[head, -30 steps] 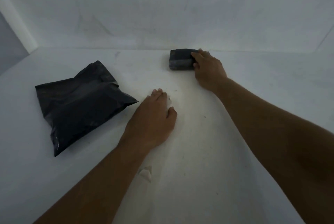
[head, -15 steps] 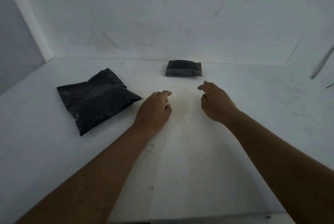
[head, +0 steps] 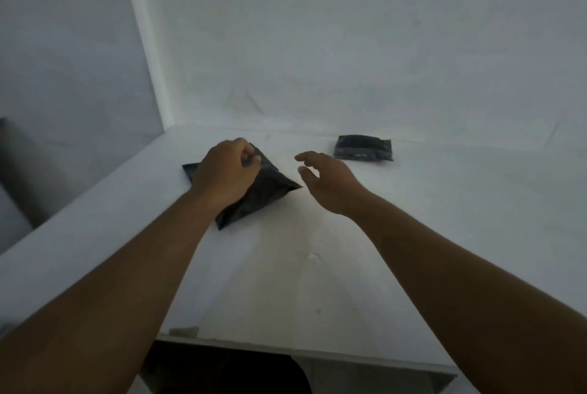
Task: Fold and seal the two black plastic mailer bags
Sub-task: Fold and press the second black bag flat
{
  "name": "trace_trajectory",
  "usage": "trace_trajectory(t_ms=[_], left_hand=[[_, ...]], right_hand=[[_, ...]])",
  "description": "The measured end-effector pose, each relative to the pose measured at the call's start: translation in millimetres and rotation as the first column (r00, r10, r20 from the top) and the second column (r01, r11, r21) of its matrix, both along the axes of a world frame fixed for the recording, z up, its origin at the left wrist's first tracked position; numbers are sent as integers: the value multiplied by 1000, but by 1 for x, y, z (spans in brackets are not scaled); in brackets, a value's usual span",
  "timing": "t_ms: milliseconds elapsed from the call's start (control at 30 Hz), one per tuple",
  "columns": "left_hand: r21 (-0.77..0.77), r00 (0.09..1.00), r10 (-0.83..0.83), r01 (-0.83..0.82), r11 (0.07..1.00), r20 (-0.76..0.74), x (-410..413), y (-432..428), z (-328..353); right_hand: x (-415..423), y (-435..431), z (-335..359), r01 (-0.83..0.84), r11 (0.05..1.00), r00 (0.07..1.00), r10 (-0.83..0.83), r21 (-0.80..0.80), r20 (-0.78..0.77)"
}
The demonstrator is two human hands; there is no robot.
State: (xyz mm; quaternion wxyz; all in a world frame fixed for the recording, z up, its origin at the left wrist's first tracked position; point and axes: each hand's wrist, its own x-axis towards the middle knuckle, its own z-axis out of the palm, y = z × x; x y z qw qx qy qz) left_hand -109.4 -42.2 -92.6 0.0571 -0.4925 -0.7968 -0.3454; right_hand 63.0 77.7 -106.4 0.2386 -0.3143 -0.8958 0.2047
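Comparing with half a second ago: the white table (head: 413,234) is the same, but the big loose black mailer bag (head: 263,193) on its left side now has the left hand (head: 224,171) on top, fingers curled and pinching its far edge. Before, that hand was beside it holding nothing. The right hand (head: 330,184) hovers with fingers spread and relaxed, holding nothing, just beside the bag's right corner. The small folded mailer bag (head: 363,148) hasn't moved, back by the wall. Count: one table, two bags, two hands.
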Motion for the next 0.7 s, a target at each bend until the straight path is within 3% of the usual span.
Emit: trace_trajectory(t_ms=[233,367,533,700], left_hand=[[-176,995,96,-91,980,20,-51,-38,-33],[-310,1000,-7,10,951,12,-53,-41,-50],[-257,981,-193,190,948,11,-28,-33,-60],[-249,915,-403,391,886,4,36,-4,-57]], right_hand=[[-67,-15,-17,-104,992,987,111,-65,114],[-66,-16,-27,-98,994,973,107,-52,202],[-10,-19,-29,-21,997,984,6,81,177],[66,-18,-22,198,972,968,-214,126,129]])
